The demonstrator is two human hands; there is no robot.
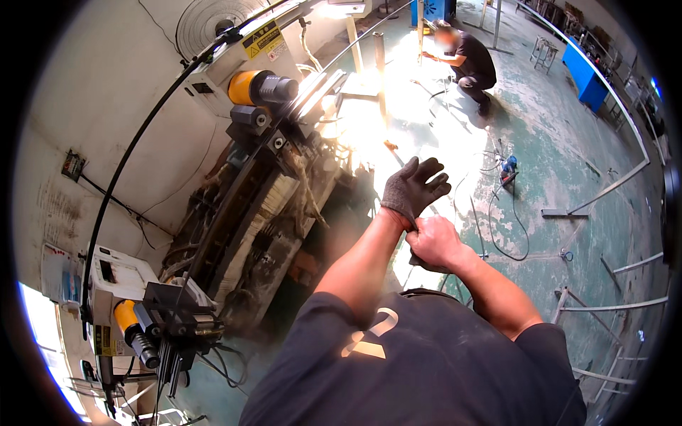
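The right hand [432,243] pinched the cuff of a soft, limp glove [414,189] at 12 o'clock; the left hand inside it was spread open.

Green painted concrete floor [568,142], worn and patchy, is carrying everything here. A blue power tool [508,169] is lying on it with its black cable [515,234] looping across the paint. Long metal bars [611,186] are lying toward the right, more bars [618,307] lower right. A big machine [263,192] is standing at left. A crouching person [470,65] is squatting on the far floor.
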